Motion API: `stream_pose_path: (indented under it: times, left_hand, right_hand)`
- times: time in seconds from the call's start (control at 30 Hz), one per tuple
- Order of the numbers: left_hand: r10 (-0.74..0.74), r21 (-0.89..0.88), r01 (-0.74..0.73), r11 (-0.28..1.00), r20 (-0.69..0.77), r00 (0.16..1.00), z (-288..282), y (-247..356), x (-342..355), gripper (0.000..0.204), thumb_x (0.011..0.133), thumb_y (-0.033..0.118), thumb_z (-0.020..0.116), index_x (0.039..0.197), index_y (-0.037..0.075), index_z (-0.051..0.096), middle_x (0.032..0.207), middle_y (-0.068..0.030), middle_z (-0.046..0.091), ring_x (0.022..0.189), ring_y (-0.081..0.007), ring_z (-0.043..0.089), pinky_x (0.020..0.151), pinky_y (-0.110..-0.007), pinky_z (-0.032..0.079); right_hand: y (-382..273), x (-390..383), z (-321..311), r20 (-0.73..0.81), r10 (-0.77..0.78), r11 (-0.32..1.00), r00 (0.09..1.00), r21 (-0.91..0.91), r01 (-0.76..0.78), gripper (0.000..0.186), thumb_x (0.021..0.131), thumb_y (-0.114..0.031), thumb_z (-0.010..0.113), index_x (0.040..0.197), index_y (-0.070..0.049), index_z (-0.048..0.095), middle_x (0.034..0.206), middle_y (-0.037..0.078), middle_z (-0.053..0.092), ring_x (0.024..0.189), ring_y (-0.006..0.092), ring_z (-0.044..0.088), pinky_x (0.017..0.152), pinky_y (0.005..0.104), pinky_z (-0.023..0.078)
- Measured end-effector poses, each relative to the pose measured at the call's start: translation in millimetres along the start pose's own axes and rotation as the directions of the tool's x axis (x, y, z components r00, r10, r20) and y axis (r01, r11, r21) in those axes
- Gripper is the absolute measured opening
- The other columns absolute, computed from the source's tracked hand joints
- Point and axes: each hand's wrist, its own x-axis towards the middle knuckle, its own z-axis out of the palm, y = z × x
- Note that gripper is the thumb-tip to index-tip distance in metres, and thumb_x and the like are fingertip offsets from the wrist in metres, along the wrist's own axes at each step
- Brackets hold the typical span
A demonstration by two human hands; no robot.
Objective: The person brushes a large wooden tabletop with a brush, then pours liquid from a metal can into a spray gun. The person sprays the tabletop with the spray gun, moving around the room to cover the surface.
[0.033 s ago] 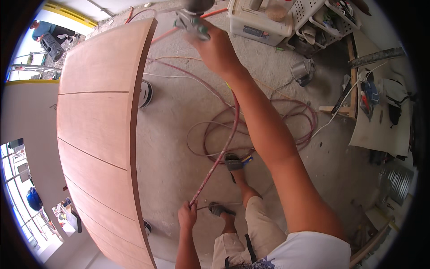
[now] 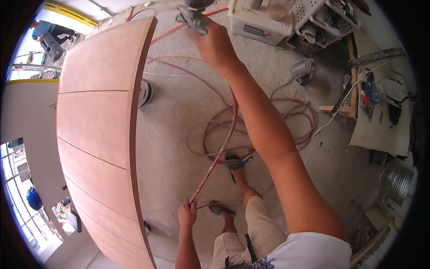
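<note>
- Nothing much has shifted since the earlier frame: both hands, the hose and the door sit just where they did.
- Up at twelve o'clock the right hand (image 2: 214, 41) is closed around the grip of a spray gun (image 2: 191, 15), arm stretched far out from the body.
- A reddish hose (image 2: 222, 143) runs from that gun down under the forearm toward six o'clock.
- Its lower stretch is pinched in the left hand (image 2: 187, 214), fingers curled snugly round it, down near the person's feet.
- Just to the right of that hand are two sandalled feet, one (image 2: 220, 208) beside the hand, the other (image 2: 234, 161) further up the floor.
- Behind the right forearm, toward three o'clock, the rest of the hose lies in loose coils (image 2: 295, 121) on the grey concrete floor (image 2: 174, 148).
- At nine o'clock a big reddish-brown wooden door panel (image 2: 96, 121) stands on edge, its thin side facing the hose.
- Toward one o'clock sits a white plastic tub (image 2: 257, 22), with a white slotted basket (image 2: 322, 18) just beside it.
- Between them and the coils lies a small metal can (image 2: 303, 69) on its side.
- At three o'clock a pale sheet (image 2: 380, 130) holds scattered tools.
- Far off at eleven o'clock, another person (image 2: 45, 29) in blue is crouched outside.
</note>
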Motion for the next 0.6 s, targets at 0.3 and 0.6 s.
stream_pose_path:
  times: [0.3, 0.6]
  left_hand:
    - [0.020, 0.023, -0.019, 1.000, -0.017, 1.000, -4.5, -54.4, -22.8, 0.040, 0.091, 0.040, 0.073, 0.081, 0.002, 0.063, 0.073, -0.0238, 0.065, 0.074, -0.0463, 0.065, 0.066, -0.051, 0.049]
    - [0.029, 0.029, -0.030, 0.999, 0.039, 0.999, -17.1, -107.1, -76.7, 0.036, 0.090, 0.035, 0.074, 0.081, 0.001, 0.064, 0.074, -0.0245, 0.065, 0.075, -0.0453, 0.065, 0.068, -0.050, 0.050]
  right_hand:
    - [-36.8, -94.6, -2.3, 0.183, 0.051, 0.996, 0.982, 0.068, -0.064, 0.046, 0.095, -0.025, 0.073, 0.134, -0.004, 0.062, 0.107, 0.018, 0.075, 0.095, 0.0276, 0.073, 0.085, 0.0372, 0.055]
    - [-91.0, -183.8, -33.5, 0.538, 0.262, 0.908, 0.801, 0.145, -0.394, 0.041, 0.094, -0.027, 0.076, 0.125, -0.003, 0.066, 0.081, 0.004, 0.067, 0.067, 0.0101, 0.060, 0.064, 0.0301, 0.050]
